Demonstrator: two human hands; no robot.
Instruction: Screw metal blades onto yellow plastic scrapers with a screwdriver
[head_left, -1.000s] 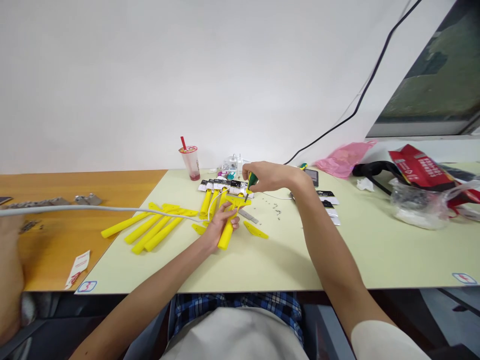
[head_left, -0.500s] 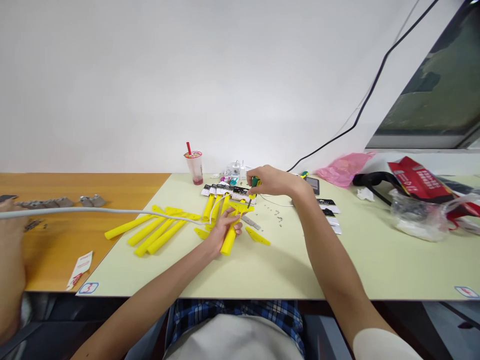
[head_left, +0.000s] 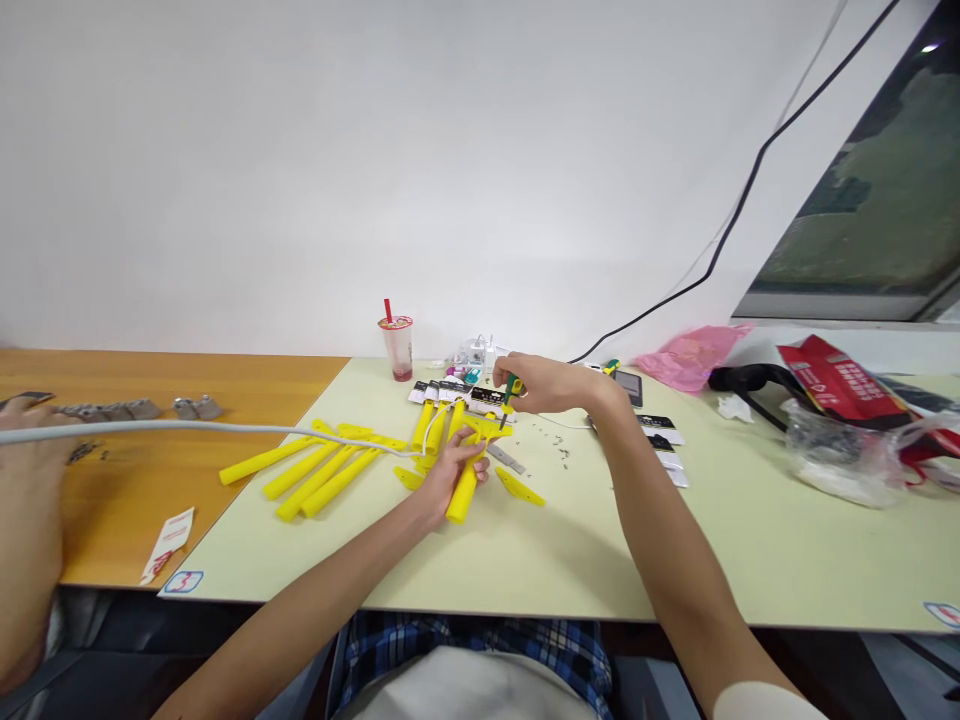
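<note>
My left hand (head_left: 451, 478) is closed around the round handle of a yellow plastic scraper (head_left: 463, 492), its wide head pointing away from me. In my right hand (head_left: 544, 383) is a green and yellow screwdriver (head_left: 511, 390), held upright with its tip down at the scraper's head. Whether the tip sits in a screw is too small to tell. Just right of the head lies a flat grey metal blade (head_left: 506, 458). A loose yellow head plate (head_left: 519, 487) rests nearer to me, and small screws (head_left: 562, 452) are scattered to the right.
Several yellow scraper handles (head_left: 330, 485) lie at left under a white cable (head_left: 225, 428). Behind are black-and-white packets (head_left: 491, 397) and a drink cup (head_left: 399, 350). Plastic bags (head_left: 844, 455) fill the right side. Another person's arm (head_left: 34, 540) reaches in at far left.
The view has shifted slightly, so everything sits a little lower and further right. My right hand has turned a little on the screwdriver; my left hand keeps its hold on the scraper.
</note>
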